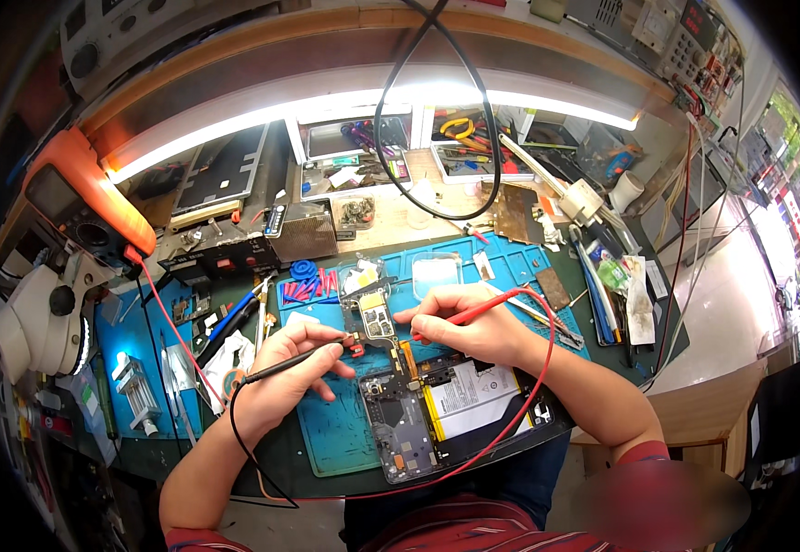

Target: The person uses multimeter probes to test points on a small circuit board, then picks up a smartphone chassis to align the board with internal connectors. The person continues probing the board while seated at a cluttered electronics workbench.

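My left hand [300, 361] is closed around a black test probe [280, 370], its tip end pointing at the left side of a circuit board [378, 318]. A red test probe [484, 309] is pinched in my right hand [470, 324], just right of the same board. Whether either tip touches the board is too small to tell. Below the board lies an opened tablet [400, 432] with a white battery [473, 400] exposed. An orange flat cable [409, 361] runs between board and tablet.
An orange multimeter [87, 198] stands at the left, with red and black leads trailing across the bench. A blue work mat [331, 432] lies under the tablet. A microscope [36, 317] rises at far left. Pens and tools [598, 290] sit at right; a black cable loop [377, 120] hangs overhead.
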`<state>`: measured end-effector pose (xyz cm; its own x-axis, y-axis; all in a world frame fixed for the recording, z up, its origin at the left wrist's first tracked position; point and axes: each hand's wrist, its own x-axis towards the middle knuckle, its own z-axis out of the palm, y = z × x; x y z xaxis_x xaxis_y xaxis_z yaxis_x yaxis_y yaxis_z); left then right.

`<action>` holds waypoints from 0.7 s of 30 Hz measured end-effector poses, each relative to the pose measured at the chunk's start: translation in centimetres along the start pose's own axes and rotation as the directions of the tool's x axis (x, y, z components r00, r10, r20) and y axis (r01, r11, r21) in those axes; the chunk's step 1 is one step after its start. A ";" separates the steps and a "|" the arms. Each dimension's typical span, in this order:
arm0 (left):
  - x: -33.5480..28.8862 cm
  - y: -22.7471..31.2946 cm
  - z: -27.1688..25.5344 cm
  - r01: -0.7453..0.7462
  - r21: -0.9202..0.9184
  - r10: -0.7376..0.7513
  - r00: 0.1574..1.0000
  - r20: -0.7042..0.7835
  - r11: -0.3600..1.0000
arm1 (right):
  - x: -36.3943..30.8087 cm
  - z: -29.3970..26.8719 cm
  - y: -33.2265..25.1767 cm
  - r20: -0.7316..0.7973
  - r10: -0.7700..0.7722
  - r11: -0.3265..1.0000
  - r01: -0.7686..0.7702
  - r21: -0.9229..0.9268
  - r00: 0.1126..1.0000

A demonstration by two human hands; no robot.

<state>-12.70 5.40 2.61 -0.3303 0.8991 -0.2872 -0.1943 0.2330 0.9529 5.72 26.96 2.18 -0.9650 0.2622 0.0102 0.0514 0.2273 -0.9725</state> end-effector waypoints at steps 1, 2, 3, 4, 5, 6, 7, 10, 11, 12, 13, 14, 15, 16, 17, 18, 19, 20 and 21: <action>0.0 0.0 0.0 -0.001 -0.002 0.001 1.000 -0.001 1.000 | 0.1 0.0 -0.1 0.008 -0.010 1.000 0.010 0.003 1.000; 0.0 -0.1 0.0 -0.001 -0.003 0.001 1.000 -0.001 1.000 | 0.2 0.1 0.0 0.012 -0.010 1.000 0.010 -0.017 1.000; 0.0 -0.1 -0.1 -0.002 -0.003 0.002 1.000 -0.001 1.000 | 0.3 0.2 0.1 0.016 -0.009 0.999 0.010 -0.038 1.000; 0.1 -0.1 -0.1 -0.003 -0.004 0.003 1.000 -0.001 1.000 | 0.3 0.2 0.1 0.020 -0.009 0.998 0.010 -0.058 1.000; 0.0 -0.1 -0.1 -0.001 -0.003 0.001 1.000 -0.004 1.000 | 0.3 0.2 0.1 0.024 -0.009 0.997 0.010 -0.071 1.000; 0.0 -0.2 -0.1 0.002 -0.003 -0.002 1.000 -0.008 1.000 | 0.3 0.2 0.1 0.029 -0.007 0.996 0.010 -0.084 1.000; 0.0 -0.2 -0.1 0.004 -0.004 -0.004 1.000 -0.012 1.000 | 0.3 0.2 0.1 0.034 -0.006 0.995 0.009 -0.096 0.999; -0.1 0.1 0.0 0.021 0.003 -0.021 1.000 -0.006 1.000 | 0.4 0.2 0.3 0.028 -0.011 0.994 0.014 -0.110 1.000; 0.0 0.2 0.0 0.023 0.002 -0.023 1.000 -0.006 1.000 | 0.4 0.2 0.4 0.029 -0.010 0.992 0.013 -0.129 1.000; -0.1 0.2 0.1 0.025 0.001 -0.025 1.000 -0.007 1.000 | 0.4 0.2 0.5 0.030 -0.010 0.989 0.014 -0.148 0.999; -0.1 0.3 0.1 0.026 0.001 -0.026 1.000 -0.008 1.000 | 0.4 0.2 0.5 0.032 -0.009 0.986 0.015 -0.167 0.999; -0.1 0.2 0.1 0.024 -0.002 -0.024 1.000 -0.008 1.000 | 0.4 0.3 0.5 0.030 -0.007 0.985 0.012 -0.171 1.000; -0.1 0.1 0.1 0.020 -0.004 -0.020 1.000 -0.009 1.000 | 0.4 0.3 0.3 0.028 -0.006 0.984 0.010 -0.176 1.000; -0.1 0.0 0.0 0.017 -0.007 -0.017 1.000 -0.010 1.000 | 0.3 0.3 0.3 0.026 -0.004 0.984 0.009 -0.180 1.000; 0.0 0.0 0.1 0.017 -0.009 -0.017 1.000 -0.009 1.000 | 0.3 0.3 0.3 0.025 -0.006 0.983 0.011 -0.185 1.000; 0.0 0.0 0.1 0.016 -0.011 -0.016 1.000 -0.008 1.000 | 0.3 0.2 0.3 0.024 -0.009 0.982 0.013 -0.190 1.000; 0.0 0.0 0.1 0.015 -0.013 -0.016 1.000 -0.007 1.000 | 0.3 0.2 0.3 0.022 -0.011 0.981 0.015 -0.196 1.000; 0.1 -0.1 0.1 0.016 -0.011 -0.016 1.000 -0.007 1.000 | 0.3 0.1 0.3 0.020 -0.009 0.980 0.012 -0.197 1.000; 0.1 -0.1 0.1 0.016 -0.009 -0.016 1.000 -0.007 1.000 | 0.3 0.2 0.4 0.018 -0.007 0.980 0.010 -0.198 1.000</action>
<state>-12.67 5.50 2.52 -0.3341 0.8925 -0.3031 -0.2075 0.2441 0.9473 5.43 26.96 1.80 -0.9698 0.2436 0.0127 0.0914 0.4111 -0.9070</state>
